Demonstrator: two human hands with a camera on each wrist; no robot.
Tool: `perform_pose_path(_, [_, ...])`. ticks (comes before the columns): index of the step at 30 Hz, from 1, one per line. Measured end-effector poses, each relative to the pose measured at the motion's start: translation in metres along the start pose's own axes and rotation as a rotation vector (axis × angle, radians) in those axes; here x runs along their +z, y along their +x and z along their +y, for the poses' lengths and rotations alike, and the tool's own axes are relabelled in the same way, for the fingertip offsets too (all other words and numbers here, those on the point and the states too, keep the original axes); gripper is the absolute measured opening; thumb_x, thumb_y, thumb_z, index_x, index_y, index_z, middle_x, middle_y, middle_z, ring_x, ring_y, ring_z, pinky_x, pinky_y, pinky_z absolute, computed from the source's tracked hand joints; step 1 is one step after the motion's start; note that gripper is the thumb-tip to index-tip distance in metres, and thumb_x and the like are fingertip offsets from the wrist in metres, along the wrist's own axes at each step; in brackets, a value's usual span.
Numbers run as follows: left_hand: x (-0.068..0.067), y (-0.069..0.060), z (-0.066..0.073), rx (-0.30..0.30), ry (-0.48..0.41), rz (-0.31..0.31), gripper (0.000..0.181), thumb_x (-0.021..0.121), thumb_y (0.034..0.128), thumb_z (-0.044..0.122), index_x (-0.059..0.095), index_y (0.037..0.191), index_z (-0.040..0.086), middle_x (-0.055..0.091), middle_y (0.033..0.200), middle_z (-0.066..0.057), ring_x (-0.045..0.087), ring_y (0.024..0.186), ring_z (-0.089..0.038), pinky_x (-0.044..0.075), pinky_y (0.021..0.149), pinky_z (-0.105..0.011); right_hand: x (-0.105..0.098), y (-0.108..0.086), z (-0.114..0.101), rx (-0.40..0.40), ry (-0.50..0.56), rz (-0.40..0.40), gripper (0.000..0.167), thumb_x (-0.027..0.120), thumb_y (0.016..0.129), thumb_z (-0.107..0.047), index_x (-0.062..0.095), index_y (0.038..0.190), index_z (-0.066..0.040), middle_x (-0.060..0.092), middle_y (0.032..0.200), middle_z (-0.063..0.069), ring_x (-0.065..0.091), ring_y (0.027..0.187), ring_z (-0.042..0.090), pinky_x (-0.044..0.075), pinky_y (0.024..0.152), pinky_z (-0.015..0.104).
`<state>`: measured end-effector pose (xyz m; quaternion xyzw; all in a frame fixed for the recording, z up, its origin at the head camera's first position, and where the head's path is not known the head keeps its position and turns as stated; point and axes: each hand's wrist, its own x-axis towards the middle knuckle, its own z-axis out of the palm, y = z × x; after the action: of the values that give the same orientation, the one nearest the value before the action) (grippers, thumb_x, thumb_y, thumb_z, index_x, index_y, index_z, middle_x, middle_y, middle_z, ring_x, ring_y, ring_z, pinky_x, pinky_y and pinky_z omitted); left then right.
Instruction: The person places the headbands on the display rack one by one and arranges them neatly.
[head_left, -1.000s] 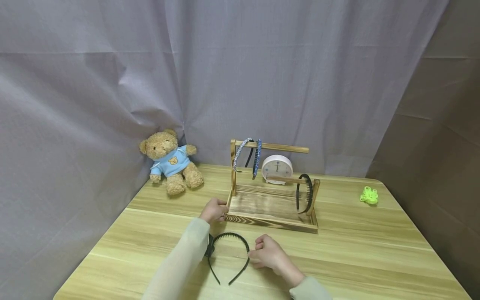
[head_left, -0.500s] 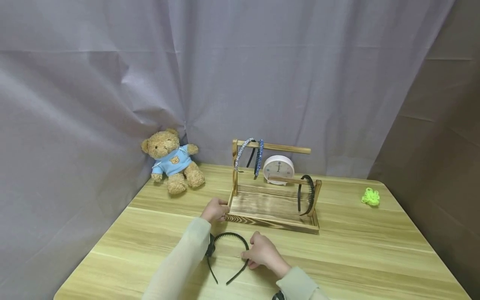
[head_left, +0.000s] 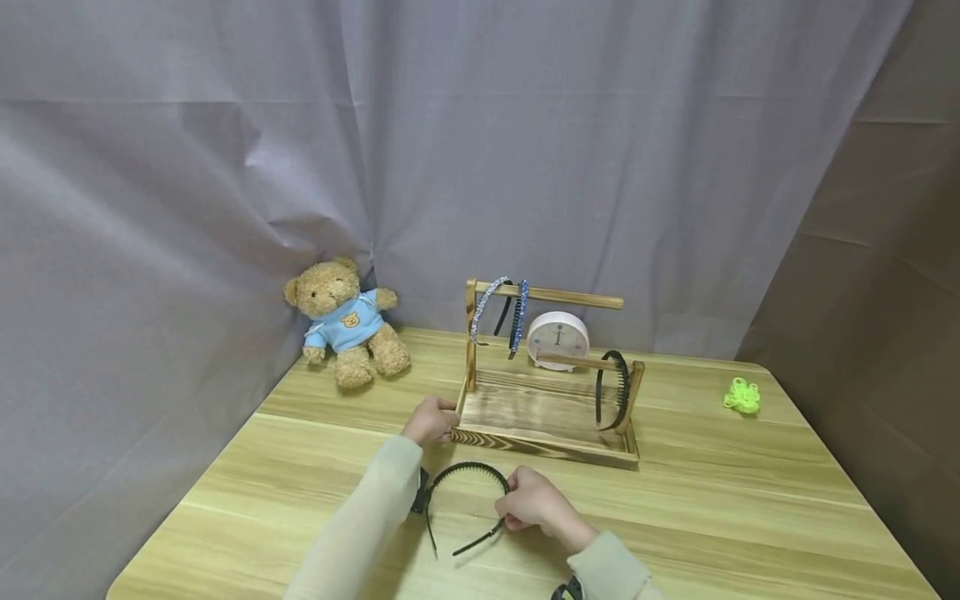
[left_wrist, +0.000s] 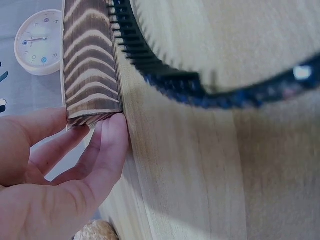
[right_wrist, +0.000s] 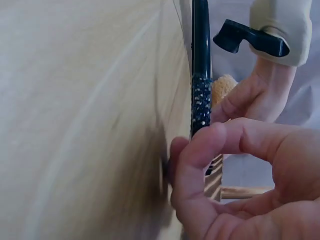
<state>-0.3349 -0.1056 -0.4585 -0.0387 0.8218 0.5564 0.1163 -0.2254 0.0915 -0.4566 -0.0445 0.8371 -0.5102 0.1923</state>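
Observation:
In the head view my right hand (head_left: 538,504) pinches the right side of a dark toothed headband (head_left: 470,465). The right wrist view has the headband (right_wrist: 201,100) edge-on, dark glitter on its band, with thumb and finger at it. Further forward my left hand (head_left: 431,421) grips the front left corner of a wooden headband rack (head_left: 551,451). Fingers and thumb meet the striped end of the rack (left_wrist: 92,60) in the left wrist view. From its upper bar hang a silver glitter headband (head_left: 482,307) and a blue one (head_left: 520,312). Another black headband (head_left: 622,387) hangs on the lower bar.
Behind the rack stands a round white clock (head_left: 558,332). A teddy bear (head_left: 342,323) in a blue shirt sits at the back left. Bright green yarn (head_left: 742,396) lies at the right. Grey curtain (head_left: 600,150) borders the wooden table (head_left: 720,508).
My right hand reached the headband's right side and took hold of it. The headband has shifted slightly to the right and its lower end has swung up. My left hand stays at the rack's corner.

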Motion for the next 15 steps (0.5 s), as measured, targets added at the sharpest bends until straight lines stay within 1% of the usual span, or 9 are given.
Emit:
perform_pose_path(2, [-0.001,0.0,0.0,-0.001,0.002,0.003,0.043,0.054,0.0961,0.002,0.049,0.137,-0.008,0.055,0.078,-0.004,0.039,0.05,-0.003,0.045,0.051,-0.016,-0.002,0.0,0.002,0.004,0.049,-0.019,0.019,0.06,0.08,0.008,0.05,0.097,0.007,0.058,0.078,0.013,0.056,0.055,0.011,0.055,0.054,0.02])
perform_pose_path(5, [-0.001,0.001,-0.001,-0.001,0.004,0.004,0.042,0.055,0.0957,0.002,0.05,0.136,-0.008,0.058,0.082,-0.007,0.041,0.05,-0.005,0.046,0.05,-0.017,-0.004,-0.001,0.006,0.005,0.095,-0.044,0.015,0.059,0.085,0.006,0.052,0.098,0.009,0.063,0.078,0.014,0.056,0.056,0.011,0.056,0.056,0.022])
perform_pose_path(8, [0.0,0.001,-0.002,0.004,0.009,0.007,0.041,0.056,0.0954,0.003,0.051,0.135,-0.009,0.061,0.088,-0.011,0.044,0.052,-0.006,0.049,0.052,-0.019,-0.008,-0.003,0.009,-0.006,0.143,-0.068,0.017,0.058,0.09,0.003,0.053,0.102,0.013,0.066,0.081,0.017,0.06,0.059,0.011,0.059,0.059,0.024])
perform_pose_path(11, [0.001,0.003,-0.002,0.005,0.007,0.012,0.041,0.056,0.0956,0.003,0.052,0.134,-0.009,0.06,0.083,-0.009,0.045,0.054,-0.006,0.051,0.053,-0.019,-0.013,-0.005,0.011,-0.03,0.208,-0.099,0.023,0.058,0.091,0.003,0.05,0.107,0.018,0.066,0.085,0.022,0.063,0.061,0.013,0.061,0.063,0.027])
perform_pose_path(13, [0.001,0.004,-0.002,0.002,0.005,0.017,0.041,0.055,0.0957,0.003,0.051,0.135,-0.009,0.055,0.073,-0.004,0.043,0.051,-0.005,0.049,0.052,-0.018,-0.017,-0.006,0.011,-0.059,0.233,-0.109,0.03,0.059,0.091,0.004,0.048,0.113,0.021,0.066,0.087,0.023,0.064,0.062,0.014,0.061,0.065,0.029])
perform_pose_path(15, [0.002,0.005,-0.002,-0.001,-0.009,0.012,0.042,0.054,0.0956,0.001,0.05,0.136,-0.009,0.047,0.063,0.001,0.039,0.048,-0.004,0.045,0.049,-0.017,-0.02,-0.007,0.01,-0.085,0.247,-0.11,0.036,0.059,0.091,0.004,0.046,0.118,0.024,0.064,0.088,0.024,0.064,0.063,0.015,0.062,0.067,0.031])
